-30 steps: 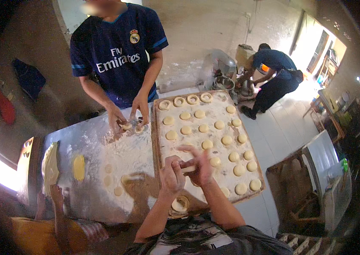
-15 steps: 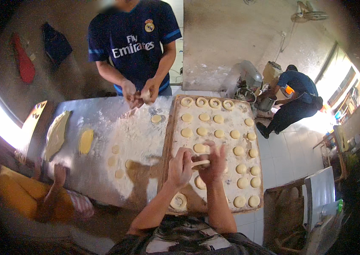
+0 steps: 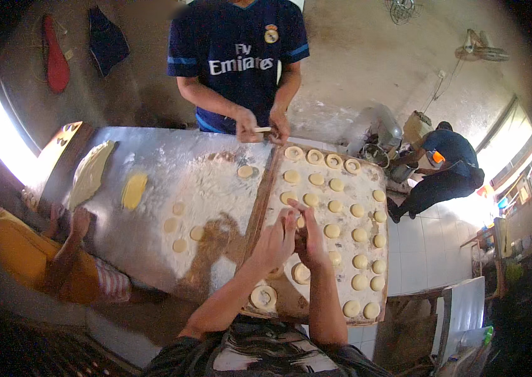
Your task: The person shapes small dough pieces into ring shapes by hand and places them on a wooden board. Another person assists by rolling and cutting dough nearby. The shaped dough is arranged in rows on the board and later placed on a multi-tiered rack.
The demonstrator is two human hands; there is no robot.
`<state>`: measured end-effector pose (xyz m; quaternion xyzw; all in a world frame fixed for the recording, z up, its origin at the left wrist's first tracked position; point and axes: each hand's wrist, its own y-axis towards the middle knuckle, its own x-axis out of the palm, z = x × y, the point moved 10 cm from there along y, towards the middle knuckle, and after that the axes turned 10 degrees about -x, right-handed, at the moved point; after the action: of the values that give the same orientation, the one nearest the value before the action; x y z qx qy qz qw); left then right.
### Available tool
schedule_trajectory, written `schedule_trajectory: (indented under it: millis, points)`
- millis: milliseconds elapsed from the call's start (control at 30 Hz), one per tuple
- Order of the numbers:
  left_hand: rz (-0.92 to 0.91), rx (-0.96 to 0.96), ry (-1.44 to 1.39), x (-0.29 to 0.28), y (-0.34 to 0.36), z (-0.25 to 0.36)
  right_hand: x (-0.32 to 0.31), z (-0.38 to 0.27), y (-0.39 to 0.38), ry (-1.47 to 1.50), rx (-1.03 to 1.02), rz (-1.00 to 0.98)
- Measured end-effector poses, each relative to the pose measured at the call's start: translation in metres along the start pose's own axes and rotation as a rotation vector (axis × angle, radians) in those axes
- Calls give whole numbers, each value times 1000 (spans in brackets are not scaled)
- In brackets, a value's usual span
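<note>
My left hand and my right hand are raised over a floured wooden board, palms facing and fingers closed together. A piece of dough is between them, mostly hidden by the fingers. Around my hands lie rows of small round dough pieces on the board. Nearest my left forearm sits a dough ring, and a dough round lies under my right wrist. More dough rings line the board's far edge.
A floured metal table extends left, holding a dough sheet, a yellow slab and several dough rounds. Across it a co-worker's hands hold dough. Another person in yellow is at the left; one bends near a mixer.
My hands have come closer together, hiding the dough that showed edge-on between them. The co-worker across the table has turned the dough in their fingers. The view has shifted slightly.
</note>
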<state>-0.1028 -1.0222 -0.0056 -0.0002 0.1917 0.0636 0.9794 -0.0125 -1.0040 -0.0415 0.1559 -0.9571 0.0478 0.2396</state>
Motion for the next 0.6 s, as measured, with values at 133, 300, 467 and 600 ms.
schedule_trajectory:
  millis: [133, 300, 467, 600]
  points:
    - [194, -5, 592, -5, 78, -92, -39, 12, 43, -1122, -155, 269]
    - [-20, -263, 487, -25, 50, -90, -44, 12, 27, -1282, 28, 68]
    - [-220, -175, 704, -5, 34, -91, -36, 49, 26, -1678, -21, -60]
    - [-285, -191, 684, -2, 40, -89, -41, 39, 23, -1633, -102, 10]
